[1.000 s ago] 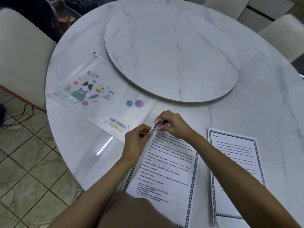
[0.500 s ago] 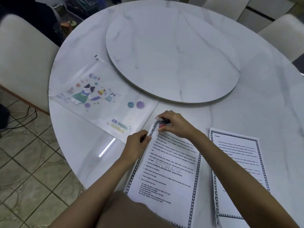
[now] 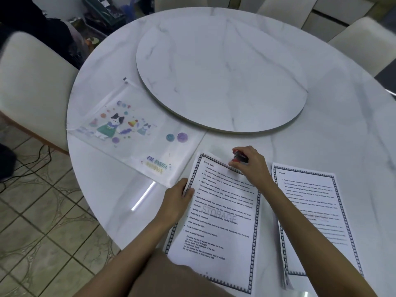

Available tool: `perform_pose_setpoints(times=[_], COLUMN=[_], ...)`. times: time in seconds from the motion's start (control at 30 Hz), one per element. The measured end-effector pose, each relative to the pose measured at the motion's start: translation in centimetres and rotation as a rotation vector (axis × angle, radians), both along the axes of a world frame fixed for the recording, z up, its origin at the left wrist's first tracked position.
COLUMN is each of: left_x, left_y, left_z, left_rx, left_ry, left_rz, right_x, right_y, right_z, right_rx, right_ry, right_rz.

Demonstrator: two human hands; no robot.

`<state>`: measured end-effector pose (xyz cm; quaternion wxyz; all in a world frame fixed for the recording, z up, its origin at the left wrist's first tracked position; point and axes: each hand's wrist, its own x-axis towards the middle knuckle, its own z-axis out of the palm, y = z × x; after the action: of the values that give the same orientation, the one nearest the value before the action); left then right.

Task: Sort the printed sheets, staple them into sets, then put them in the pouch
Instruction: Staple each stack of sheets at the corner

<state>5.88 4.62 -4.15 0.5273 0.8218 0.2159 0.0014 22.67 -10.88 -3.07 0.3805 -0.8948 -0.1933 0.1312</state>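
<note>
1. Carrying everything, the round marble tabletop (image 3: 342,129) is seen with a marble turntable (image 3: 220,78) set at its middle, well apart from the work.
2. The clear zip pouch (image 3: 132,136), printed with cartoon cats, lies flat to the left. Its near corner is just beside the sheets, and nothing can be seen inside it.
3. The set of printed sheets (image 3: 222,211), headed "OPTICAL DISCS" and bordered in a film-strip pattern, lies at the near edge of the tabletop, between the two forearms.
4. A second stack (image 3: 310,185) with the same border lies just beside it on the right and is partly crossed by the right forearm.
5. The left grip (image 3: 177,200) is closed on the left edge of the set, which is pinched between thumb and fingers and so held steady.
6. The right grip (image 3: 250,166) is wrapped round a small red and black stapler (image 3: 240,157), which is held at the top edge of the set, away from its top left corner.
7. Stapling is judged to be the step in hand. Whether a staple sits in that corner cannot be told.
8. If it does, the stapler is best put down and the set slid into the pouch. If not, the stapler's mouth must be brought over the corner while the edges are kept flush. The second stack remains to be dealt with either way.
</note>
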Motion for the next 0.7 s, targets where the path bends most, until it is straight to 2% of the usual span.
perform_pose_setpoints(times=[0.27, 0.57, 0.7], left_x=[-1.0, -2.2, -2.3], left_y=[1.9, 4.3, 3.5], left_z=[0.0, 0.2, 0.7], left_rx=[0.0, 0.016, -0.018], left_ry=[-0.107, -0.116, -0.14], left_rz=[0.197, 0.288, 0.309], right_x=[-3.1, -5.3, -5.4], right_y=[-3.4, -5.2, -8.6], right_z=[-2.9, -2.8, -2.0], right_rx=[-0.047, 0.002, -0.017], right_ry=[-0.123, -0.105, -0.182], right_rz=[-0.286, -0.316, -0.372])
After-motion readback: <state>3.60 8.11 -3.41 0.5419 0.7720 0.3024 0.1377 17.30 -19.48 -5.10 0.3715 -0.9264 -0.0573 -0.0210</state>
